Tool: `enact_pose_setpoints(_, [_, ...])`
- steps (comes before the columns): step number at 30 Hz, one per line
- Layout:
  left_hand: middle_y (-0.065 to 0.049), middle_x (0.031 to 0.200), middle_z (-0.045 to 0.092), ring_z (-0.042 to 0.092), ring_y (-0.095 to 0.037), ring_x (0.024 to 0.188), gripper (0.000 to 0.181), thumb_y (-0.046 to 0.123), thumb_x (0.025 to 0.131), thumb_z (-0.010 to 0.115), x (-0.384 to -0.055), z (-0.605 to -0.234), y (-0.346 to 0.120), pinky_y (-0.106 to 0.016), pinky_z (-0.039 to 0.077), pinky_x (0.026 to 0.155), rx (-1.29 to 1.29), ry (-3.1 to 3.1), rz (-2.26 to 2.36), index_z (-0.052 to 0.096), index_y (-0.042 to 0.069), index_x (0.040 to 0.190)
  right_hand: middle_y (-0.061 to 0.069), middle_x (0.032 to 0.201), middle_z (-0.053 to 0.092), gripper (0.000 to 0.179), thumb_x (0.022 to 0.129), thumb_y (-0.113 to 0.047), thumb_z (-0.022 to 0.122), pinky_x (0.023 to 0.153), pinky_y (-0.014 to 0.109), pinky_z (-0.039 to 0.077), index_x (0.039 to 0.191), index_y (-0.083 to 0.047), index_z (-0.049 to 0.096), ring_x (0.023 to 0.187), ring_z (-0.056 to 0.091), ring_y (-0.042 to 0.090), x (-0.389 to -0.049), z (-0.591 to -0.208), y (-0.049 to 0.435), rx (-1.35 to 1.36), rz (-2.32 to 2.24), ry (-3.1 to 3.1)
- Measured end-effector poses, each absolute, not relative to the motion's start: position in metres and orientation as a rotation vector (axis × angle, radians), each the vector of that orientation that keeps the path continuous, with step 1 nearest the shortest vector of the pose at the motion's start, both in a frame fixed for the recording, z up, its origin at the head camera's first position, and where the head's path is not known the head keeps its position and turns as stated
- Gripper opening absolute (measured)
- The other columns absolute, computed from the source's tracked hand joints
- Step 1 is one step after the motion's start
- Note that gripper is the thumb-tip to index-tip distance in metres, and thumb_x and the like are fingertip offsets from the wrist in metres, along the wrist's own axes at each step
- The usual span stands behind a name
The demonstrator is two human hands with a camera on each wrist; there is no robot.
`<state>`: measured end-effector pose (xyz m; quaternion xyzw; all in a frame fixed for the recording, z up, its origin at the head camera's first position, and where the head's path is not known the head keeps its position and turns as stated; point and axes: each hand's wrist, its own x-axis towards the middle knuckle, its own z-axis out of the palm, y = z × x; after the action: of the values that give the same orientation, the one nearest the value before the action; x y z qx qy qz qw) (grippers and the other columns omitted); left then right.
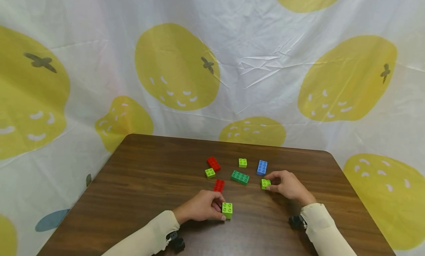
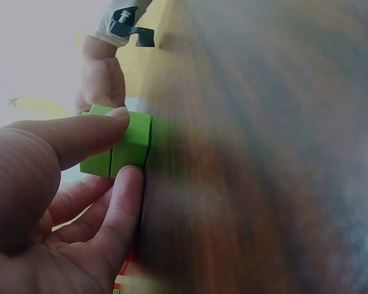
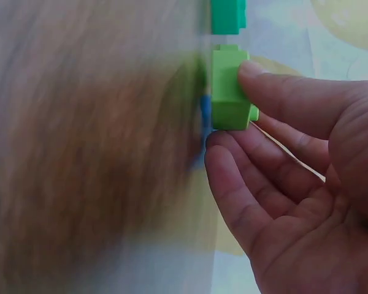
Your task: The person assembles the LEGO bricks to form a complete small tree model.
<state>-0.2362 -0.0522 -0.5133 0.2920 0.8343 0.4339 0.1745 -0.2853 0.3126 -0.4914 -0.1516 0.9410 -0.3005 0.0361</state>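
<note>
My left hand [image 1: 203,206] pinches a stack of two lime-green toy building bricks [image 1: 227,210] near the front of the table. In the left wrist view the seam between the stacked bricks [image 2: 132,145] shows, with thumb and fingers on opposite sides. On the right, my right hand [image 1: 288,185] has thumb and fingers about a single lime-green brick [image 1: 265,184], its studs facing up. The right wrist view shows the thumb [image 3: 282,92] against one side of that brick [image 3: 228,86] and fingertips right at its lower end. A red brick [image 1: 218,185] lies just beyond my left hand.
Farther back on the brown table [image 1: 159,163] lie another red brick [image 1: 214,163], two small lime-green bricks [image 1: 210,173], a dark green brick [image 1: 240,177] and a blue brick [image 1: 262,167]. A fruit-print curtain [image 1: 252,90] hangs behind the far edge.
</note>
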Motion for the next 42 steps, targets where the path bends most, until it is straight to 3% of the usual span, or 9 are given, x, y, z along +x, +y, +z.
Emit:
enact_pose_setpoints(7, [0.003, 0.094, 0.073, 0.066, 0.000, 0.081, 0.033, 0.017, 0.080, 0.094, -0.236, -0.512, -0.053, -0.019, 0.056, 0.075, 0.821, 2.356, 1.237, 0.073, 0.012, 0.106, 0.006, 0.119, 0.077, 0.033, 0.092, -0.027, 0.084, 0.086, 0.037, 0.058, 0.122, -0.012, 0.078, 0.104, 0.072, 0.023, -0.280, -0.481, 0.300, -0.574, -0.988, 2.874])
enact_pose_setpoints(18, [0.005, 0.091, 0.073, 0.066, 0.000, 0.080, 0.032, 0.015, 0.079, 0.094, -0.236, -0.512, -0.052, -0.019, 0.056, 0.074, 0.832, 2.349, 1.244, 0.073, 0.013, 0.104, 0.003, 0.106, 0.077, 0.034, 0.091, -0.025, 0.085, 0.083, 0.026, 0.061, 0.121, -0.011, 0.077, 0.094, 0.074, 0.012, -0.267, -0.474, 0.263, -0.738, -1.170, 2.782])
enact_pose_setpoints(37, [0.009, 0.091, 0.073, 0.067, 0.002, 0.080, 0.033, 0.018, 0.080, 0.093, -0.237, -0.514, -0.054, -0.019, 0.056, 0.075, 0.839, 2.354, 1.240, 0.073, 0.013, 0.106, 0.000, 0.105, 0.076, 0.028, 0.092, -0.017, 0.084, 0.084, 0.044, 0.064, 0.119, -0.013, 0.077, 0.093, 0.073, 0.012, -0.236, -0.460, 0.218, -1.021, -1.278, 2.659])
enact_pose_setpoints(42, [0.009, 0.091, 0.073, 0.067, 0.001, 0.080, 0.034, 0.018, 0.080, 0.094, -0.238, -0.516, -0.053, -0.019, 0.056, 0.075, 0.838, 2.349, 1.244, 0.073, 0.013, 0.107, -0.002, 0.107, 0.076, 0.030, 0.092, -0.018, 0.084, 0.084, 0.040, 0.064, 0.121, -0.014, 0.076, 0.093, 0.072, 0.008, -0.229, -0.460, 0.210, -1.049, -1.273, 2.618])
